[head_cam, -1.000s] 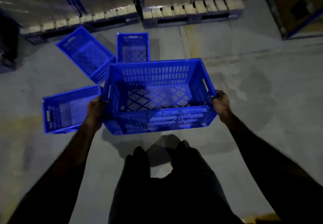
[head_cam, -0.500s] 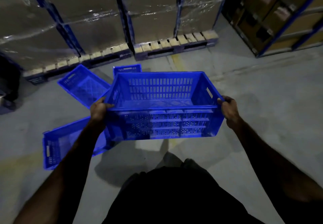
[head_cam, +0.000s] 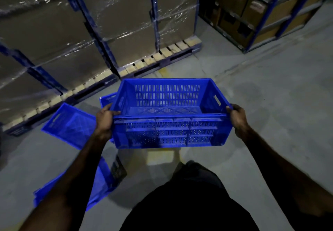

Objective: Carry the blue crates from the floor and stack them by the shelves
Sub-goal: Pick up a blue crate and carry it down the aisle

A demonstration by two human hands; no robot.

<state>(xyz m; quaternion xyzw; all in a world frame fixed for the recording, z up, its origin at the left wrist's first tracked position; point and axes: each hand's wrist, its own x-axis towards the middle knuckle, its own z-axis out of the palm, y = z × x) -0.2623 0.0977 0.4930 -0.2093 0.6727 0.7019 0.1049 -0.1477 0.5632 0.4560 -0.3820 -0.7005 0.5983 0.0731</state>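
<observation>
Blue crate (head_cam: pixel 169 115) carried mid-air, empty, held level above the floor (head_cam: pixel 270 104).
Long axis runs hand to hand: left hand (head_cam: pixel 105 120) and right hand (head_cam: pixel 237 118) each closed on an end rim; shelves (head_cam: pixel 261 14) ahead-right, other crates (head_cam: pixel 70 126) lying left.

**What the carried crate and our arms conceal**

We lose most of one floor crate (head_cam: pixel 107 98) behind the held crate (head_cam: pixel 171 131), only a corner showing; our left forearm covers much of the nearest floor crate (head_cam: pixel 100 182), itself blurred; our left hand (head_cam: pixel 105 120) and right hand (head_cam: pixel 237 118) hide their fingertips over the rim; the wrapped pallets (head_cam: pixel 54 32) and shelves (head_cam: pixel 270 14) run past the frame's edges.
</observation>
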